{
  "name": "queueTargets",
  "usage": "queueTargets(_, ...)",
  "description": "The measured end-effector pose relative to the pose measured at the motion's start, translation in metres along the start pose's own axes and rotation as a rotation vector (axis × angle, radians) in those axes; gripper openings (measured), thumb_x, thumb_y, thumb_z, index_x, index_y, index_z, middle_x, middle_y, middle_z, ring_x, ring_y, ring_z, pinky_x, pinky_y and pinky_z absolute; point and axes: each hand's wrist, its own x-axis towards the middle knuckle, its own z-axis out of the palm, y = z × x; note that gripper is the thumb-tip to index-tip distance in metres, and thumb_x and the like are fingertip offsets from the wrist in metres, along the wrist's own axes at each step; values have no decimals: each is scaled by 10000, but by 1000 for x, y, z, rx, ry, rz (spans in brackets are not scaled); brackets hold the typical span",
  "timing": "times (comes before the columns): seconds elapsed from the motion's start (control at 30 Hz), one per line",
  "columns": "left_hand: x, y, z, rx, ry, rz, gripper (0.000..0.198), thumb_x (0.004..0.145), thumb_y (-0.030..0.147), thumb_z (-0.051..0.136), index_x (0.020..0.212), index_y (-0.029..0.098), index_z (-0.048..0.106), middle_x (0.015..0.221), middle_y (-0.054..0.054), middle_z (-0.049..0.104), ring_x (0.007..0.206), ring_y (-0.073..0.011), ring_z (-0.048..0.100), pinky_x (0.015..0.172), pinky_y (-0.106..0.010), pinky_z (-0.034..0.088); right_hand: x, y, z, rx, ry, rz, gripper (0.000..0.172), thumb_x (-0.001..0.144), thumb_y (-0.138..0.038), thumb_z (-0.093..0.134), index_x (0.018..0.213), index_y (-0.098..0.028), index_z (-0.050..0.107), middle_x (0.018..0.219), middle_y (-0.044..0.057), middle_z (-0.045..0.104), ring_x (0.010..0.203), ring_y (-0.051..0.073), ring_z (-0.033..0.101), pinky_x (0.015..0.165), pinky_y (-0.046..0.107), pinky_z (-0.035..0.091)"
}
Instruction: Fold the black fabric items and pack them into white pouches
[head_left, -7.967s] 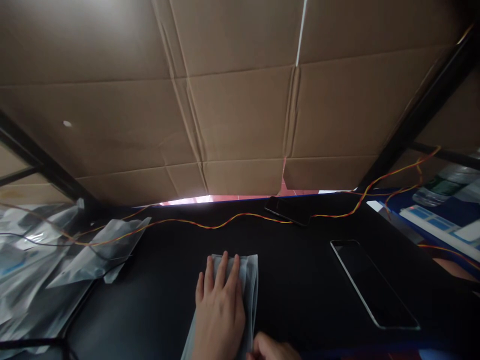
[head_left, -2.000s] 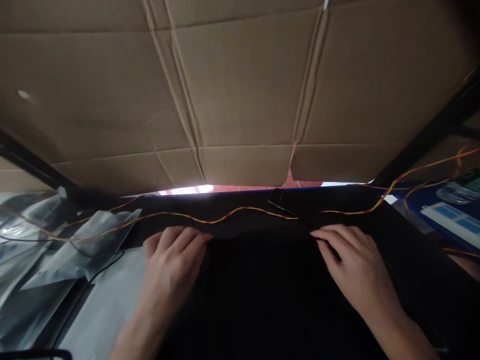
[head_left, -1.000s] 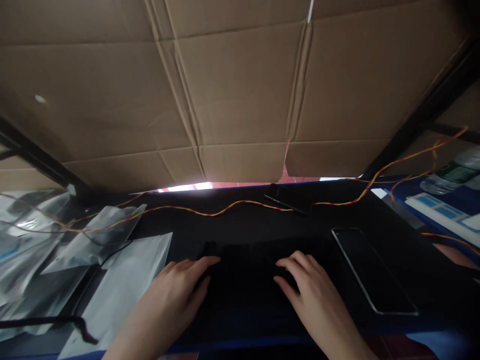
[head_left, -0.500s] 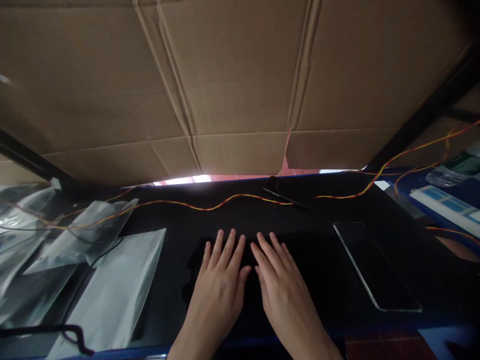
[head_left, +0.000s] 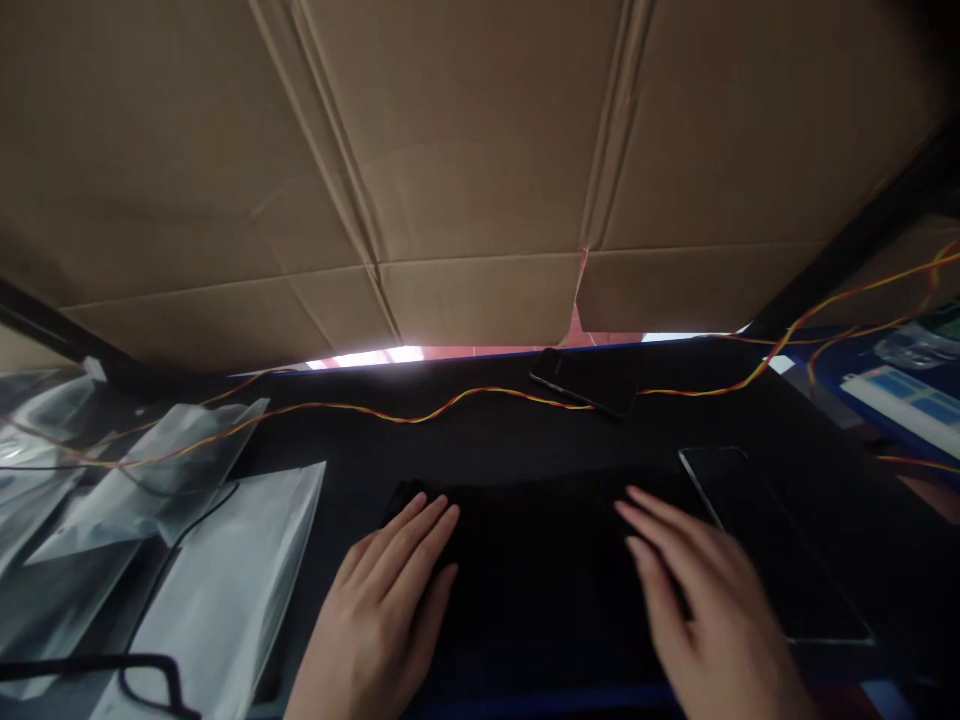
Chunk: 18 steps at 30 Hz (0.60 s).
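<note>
A very dark, soft-looking black piece, perhaps cloth [head_left: 536,560], lies on the black tabletop [head_left: 360,440]; its outline barely shows against the surface. My left hand [head_left: 382,590] rests on its left end, palm down with fingers stretched out. Over the right end is my right hand [head_left: 697,590], fingers extended and slightly bent, thumb apart. Neither hand visibly grips anything. Just beyond my right hand lies a flat black panel with a pale clear rim [head_left: 795,560], partly covered by that hand. Farther back, a black phone [head_left: 585,382] lies at a slant.
White and clear plastic bags [head_left: 217,580] lie at the left, with a black cable near them. A twisted red-yellow wire [head_left: 345,405] crosses the back. Brown cardboard [head_left: 472,150] forms the back wall. At right are a blue-white box [head_left: 907,400] and a clear bottle [head_left: 915,345].
My hands have moved apart from the middle, the left one leftward and the right one rightward, both a little nearer to me. The camera view has shifted slightly.
</note>
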Motion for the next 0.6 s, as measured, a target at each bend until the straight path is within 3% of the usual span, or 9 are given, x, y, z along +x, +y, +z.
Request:
queueTargets(0.07,-2,-6,-4,7,6,-8,384,1114,245,563,1493,233,626,1432,-44,769,1355,-279,692,1008,-427,542,-7,25,-18,-92,50,172,458,1122,-591,452,1310,-256,700,1233,117,791,1104,352,764,888,540,630)
queueTargets(0.17,-5,-12,-2,17,-11,-27,358,1089,283,614,1443,282,665,1406,-35,777,1361,-326,674,1010,-474,483,-15,48,-26,-153,-46,401,631,1013,-810,494,1215,-258,724,1130,120,803,909,354,791,709,495,634)
queueTargets(0.23,-8,-14,2,11,-9,-32,372,1072,284,624,1441,298,667,1438,-41,756,1422,-353,624,1053,-508,439,-17,51,-22,-158,-112,481,685,955,-867,522,1168,-252,737,1095,119,811,877,359,797,672,482,629)
queueTargets(0.4,-15,-17,3,-94,44,-103,368,1069,251,578,1419,318,670,1500,-46,701,1514,-355,529,1101,-534,430,-10,40,-14,-96,-91,513,626,950,-835,506,1058,-271,758,1010,86,824,810,336,794,646,454,605)
queueTargets(0.5,-18,-21,0,-220,61,-184,352,1093,256,534,1409,334,666,1501,-40,685,1497,-330,555,1124,-537,489,-5,36,-20,-49,35,532,536,927,-796,594,998,-291,758,941,62,818,759,317,782,619,424,578)
queueTargets(0.6,-18,-24,1,-292,59,-223,337,1104,259,532,1404,343,662,1502,-48,669,1473,-313,581,1126,-538,536,3,22,-29,-9,199,407,379,976,-646,675,1039,-280,749,959,57,802,868,295,785,727,405,594)
